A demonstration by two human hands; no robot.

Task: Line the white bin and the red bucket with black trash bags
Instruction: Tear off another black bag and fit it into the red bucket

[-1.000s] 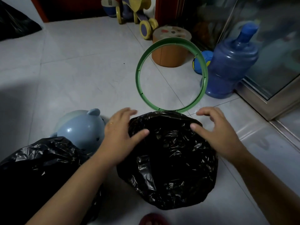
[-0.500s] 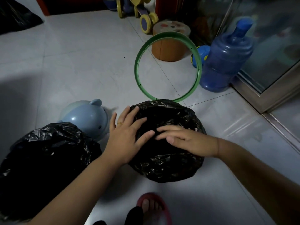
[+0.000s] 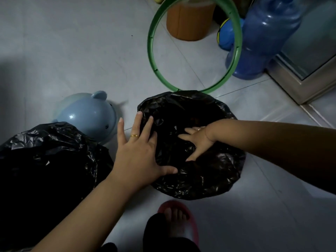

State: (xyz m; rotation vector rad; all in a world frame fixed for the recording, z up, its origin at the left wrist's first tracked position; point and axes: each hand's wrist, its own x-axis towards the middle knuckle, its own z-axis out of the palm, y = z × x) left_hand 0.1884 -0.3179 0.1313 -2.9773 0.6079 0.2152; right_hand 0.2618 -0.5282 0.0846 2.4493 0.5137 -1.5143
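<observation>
Left hand: the left hand [image 3: 140,153] lies palm down on the near-left rim of the crinkled black plastic trash bag [image 3: 203,175], fingers spread wide, thumb stretched along the bag's near edge; a gold ring sits on one finger.
Right hand: the right hand [image 3: 197,140] reaches down inside the bag's opening, fingers splayed and pushing the plastic inward; fingertips partly lost in the dark folds.
Centre bag: drawn over a round container on the floor, plastic covering rim and outside wall; the container's colour cannot be told.
Second bag: another shiny black plastic trash bag [image 3: 45,160] covers a larger shape at lower left, just beside the left forearm; what is under it cannot be told.
Lid: a pale blue rounded plastic lid with small ears [image 3: 87,115] lies on the tiles between the two bags.
Ring: a green plastic hoop [image 3: 151,57] stands tilted just behind the centre bag.
Background: orange round stool [image 3: 189,20], blue plastic water jug [image 3: 263,37], near each other, behind the hoop.
Floor: pale glossy tile floor [image 3: 72,51]; a foot in a red slipper [image 3: 180,222] sits near the bottom edge.
</observation>
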